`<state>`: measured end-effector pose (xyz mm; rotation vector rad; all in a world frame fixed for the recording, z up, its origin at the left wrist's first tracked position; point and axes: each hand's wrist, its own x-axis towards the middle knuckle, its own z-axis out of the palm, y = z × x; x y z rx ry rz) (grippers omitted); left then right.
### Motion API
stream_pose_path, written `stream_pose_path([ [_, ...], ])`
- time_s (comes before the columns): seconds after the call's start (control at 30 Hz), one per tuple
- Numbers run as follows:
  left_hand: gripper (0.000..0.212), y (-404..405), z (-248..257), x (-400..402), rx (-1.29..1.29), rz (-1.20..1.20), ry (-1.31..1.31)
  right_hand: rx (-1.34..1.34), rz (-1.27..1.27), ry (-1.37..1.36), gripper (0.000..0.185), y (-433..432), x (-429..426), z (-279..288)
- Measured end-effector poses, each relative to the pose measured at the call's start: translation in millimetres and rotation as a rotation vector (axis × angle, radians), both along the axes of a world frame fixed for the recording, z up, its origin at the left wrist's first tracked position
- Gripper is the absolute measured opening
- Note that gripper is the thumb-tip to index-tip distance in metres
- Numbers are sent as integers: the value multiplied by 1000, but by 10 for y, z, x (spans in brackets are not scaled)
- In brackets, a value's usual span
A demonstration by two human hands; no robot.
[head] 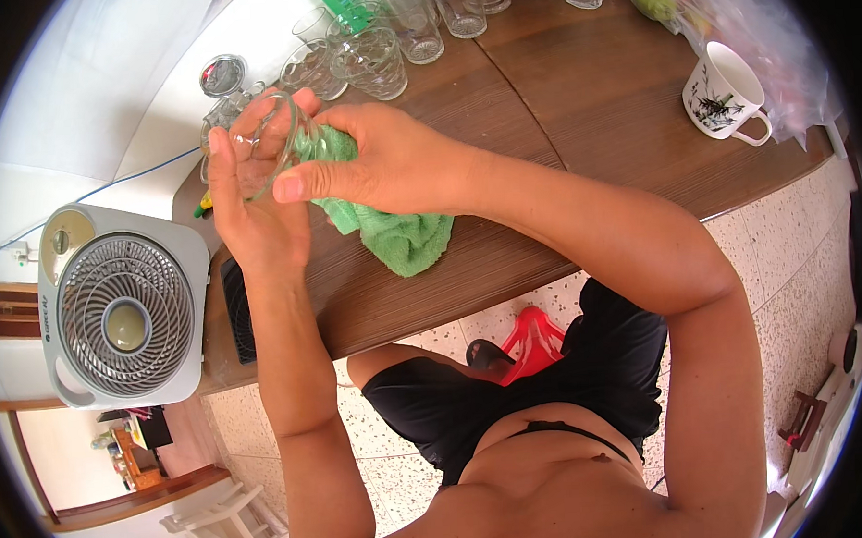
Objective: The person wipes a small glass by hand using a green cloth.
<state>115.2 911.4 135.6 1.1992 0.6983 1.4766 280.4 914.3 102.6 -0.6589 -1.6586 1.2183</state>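
Above the left part of the wooden table (512, 143), both hands are at one clear glass (281, 142), its rim tilted toward the left. My left hand (258, 197) cups the glass, fingers behind it and thumb raised at its side. My right hand (375, 152) grips the glass from the right with the thumb near the rim, together with a green terry cloth (408, 241) that hangs down over the table. The glass's base is hidden by the hand and cloth. Several clear glasses (379, 62) stand just beyond the hands.
A box fan (126, 311) stands at the left beside a dark slotted object (238, 313). Farther off are more drinking glasses (463, 15). At the right are a white patterned mug (726, 94) and a clear plastic bag (774, 37) with fruit-like things inside. A red stool (535, 344) is below.
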Motion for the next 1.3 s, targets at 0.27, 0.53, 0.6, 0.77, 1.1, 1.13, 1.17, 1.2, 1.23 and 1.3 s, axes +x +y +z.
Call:
stream_pose_path([
  [0.27,78,-57,-3,23,91,-62,-18,-250,227,216,78,-72,58,130],
  [0.53,84,13,-42,-101,282,-38,220,-294,281,303,87,-30,21,98],
  [0.6,85,-16,-29,-73,283,-41,220,-256,286,377,87,-19,-11,61],
  [0.77,94,-8,-42,-65,319,-28,237,-267,310,424,78,-82,25,114],
  [1.1,96,-21,-18,-105,82,-56,78,-284,25,54,56,-124,50,199],
  [1.13,92,-48,-15,-57,24,25,52,-93,-118,52,52,-90,34,143],
  [1.17,92,-43,-27,-22,24,24,51,99,-259,50,47,-73,28,111],
  [1.2,88,-27,-36,-6,-36,47,29,99,-255,51,47,-108,26,140],
  [1.23,83,-6,-41,-3,-97,71,8,122,-286,64,42,-171,35,189],
  [1.3,80,58,-67,-36,-152,30,-61,147,-318,78,38,-200,31,193],
])
